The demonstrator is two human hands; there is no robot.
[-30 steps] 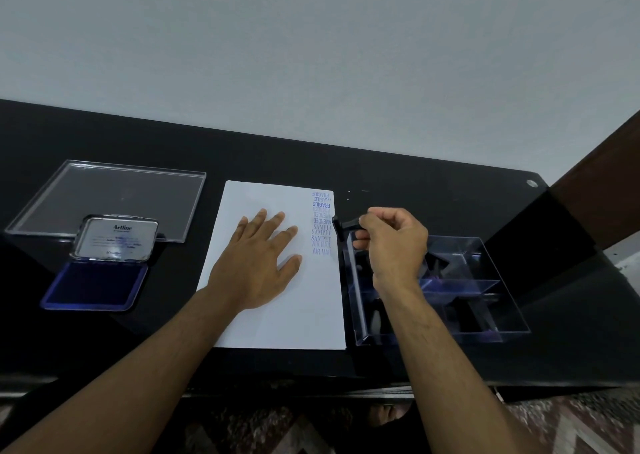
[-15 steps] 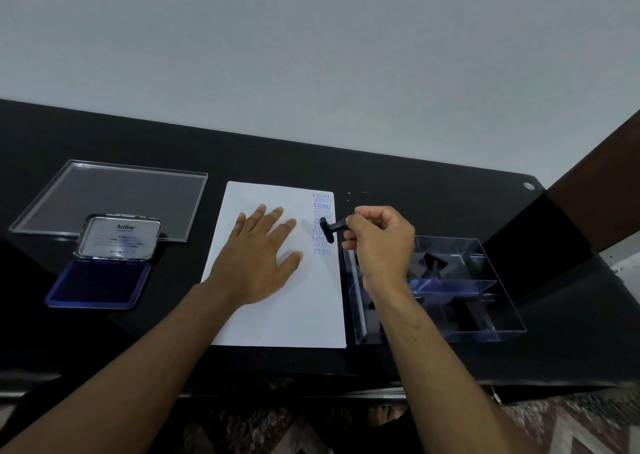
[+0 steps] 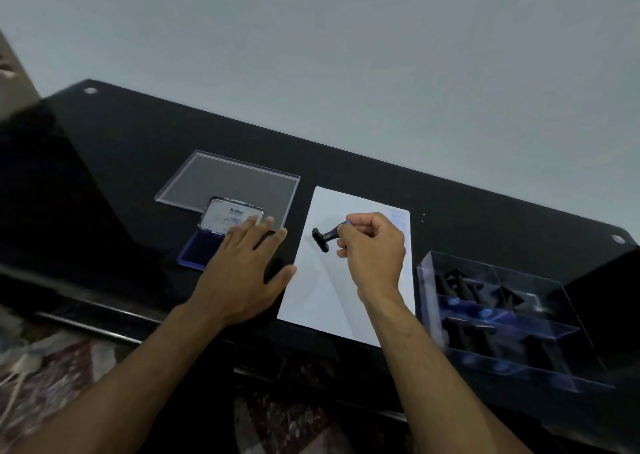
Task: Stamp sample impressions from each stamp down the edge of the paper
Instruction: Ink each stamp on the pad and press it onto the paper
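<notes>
Stamp [image 3: 325, 239]: small, black, T-shaped, with a narrow handle and a flat rectangular base; held tilted above the paper, base toward the ink pad, handle end pinched in the right hand [image 3: 372, 251]. Paper [image 3: 322, 291]: white sheet lying flat on the black table, with a faint column of blue impressions [image 3: 399, 218] along its right edge, partly hidden and blurred. Ink pad [image 3: 204, 251]: open, blue pad exposed, its labelled lid [image 3: 227, 216] hinged up behind; lies left of the paper. Box [image 3: 502, 318]: clear, compartmented, holding further black stamps; right of the paper.
</notes>
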